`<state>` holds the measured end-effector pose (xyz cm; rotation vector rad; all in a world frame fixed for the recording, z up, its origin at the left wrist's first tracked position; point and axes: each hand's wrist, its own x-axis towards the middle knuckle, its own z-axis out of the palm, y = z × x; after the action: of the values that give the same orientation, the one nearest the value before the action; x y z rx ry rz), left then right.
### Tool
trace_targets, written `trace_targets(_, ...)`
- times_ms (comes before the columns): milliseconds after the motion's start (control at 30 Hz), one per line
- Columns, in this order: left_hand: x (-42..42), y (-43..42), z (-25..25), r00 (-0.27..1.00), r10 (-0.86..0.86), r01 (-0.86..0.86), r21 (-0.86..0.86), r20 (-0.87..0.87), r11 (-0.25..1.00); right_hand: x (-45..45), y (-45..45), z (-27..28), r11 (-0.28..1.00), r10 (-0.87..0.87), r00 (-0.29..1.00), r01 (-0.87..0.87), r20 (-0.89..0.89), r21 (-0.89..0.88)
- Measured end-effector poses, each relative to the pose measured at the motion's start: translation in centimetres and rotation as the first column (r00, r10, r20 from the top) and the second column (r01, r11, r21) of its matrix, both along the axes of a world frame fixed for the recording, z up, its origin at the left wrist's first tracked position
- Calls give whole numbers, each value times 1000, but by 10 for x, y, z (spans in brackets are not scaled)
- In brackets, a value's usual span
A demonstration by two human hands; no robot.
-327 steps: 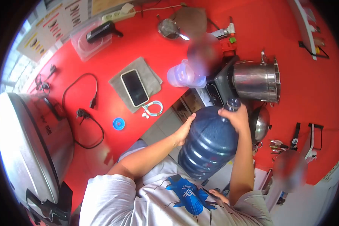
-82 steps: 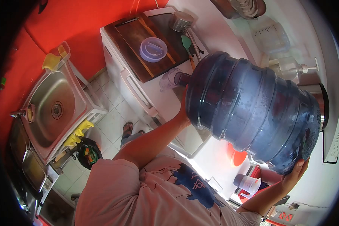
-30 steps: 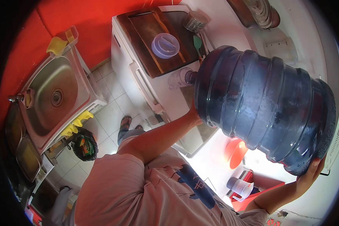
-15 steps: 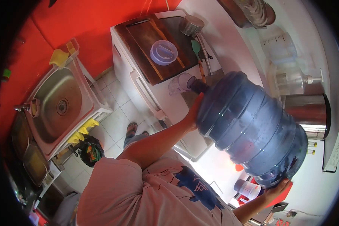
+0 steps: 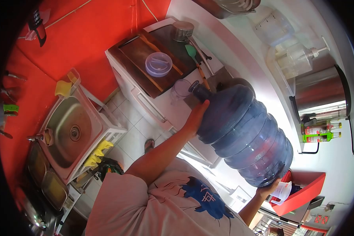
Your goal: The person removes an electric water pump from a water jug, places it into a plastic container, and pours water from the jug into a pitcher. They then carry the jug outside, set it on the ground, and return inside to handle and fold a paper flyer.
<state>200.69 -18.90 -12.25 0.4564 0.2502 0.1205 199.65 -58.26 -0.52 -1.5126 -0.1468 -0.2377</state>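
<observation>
A big translucent blue water jug [image 5: 246, 135] lies tilted across my front, its neck toward the upper left. My left hand [image 5: 198, 114] grips its shoulder just below the neck, with the fingers partly hidden behind the jug. At the lower right, my right hand [image 5: 270, 188] holds the base from beneath; its fingers are mostly hidden. Near the jug's mouth, a clear plastic pitcher or cup [image 5: 180, 89] is on the white refrigerator's top. I cannot tell whether the two touch.
On the refrigerator [image 5: 126, 80] are a wooden board [image 5: 131, 53], a lidded plastic container [image 5: 158, 65], a metal pot [image 5: 183, 30] and a green spatula [image 5: 190, 50]. A sink [image 5: 65, 133] stands at left. Right are a pump bottle [image 5: 297, 59], a steel pot [image 5: 322, 94] and a red box [image 5: 303, 196].
The view has shifted. The jug appears lower and further left, still in both hands, and its neck shows more clearly beside the clear pitcher or cup.
</observation>
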Motion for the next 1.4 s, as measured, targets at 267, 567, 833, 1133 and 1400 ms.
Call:
trace_targets(267,-14,-1,9,1000,1,0,-59,25,998,-17,-8,7,998,-5,999,8,-44,60)
trace_targets(567,-126,32,99,956,294,-294,32,0,955,26,13,47,996,-79,997,77,27,45)
trace_targets(833,-238,93,61,748,663,-646,-184,43,741,91,137,72,836,538,772,-435,339,-335)
trace_targets(1133,-321,182,14,357,919,-804,-447,166,393,-83,455,174,303,948,94,-552,303,-777)
trace_targets(1400,-340,218,-13,259,941,-638,-692,218,336,-207,577,222,95,971,-166,-403,175,-910)
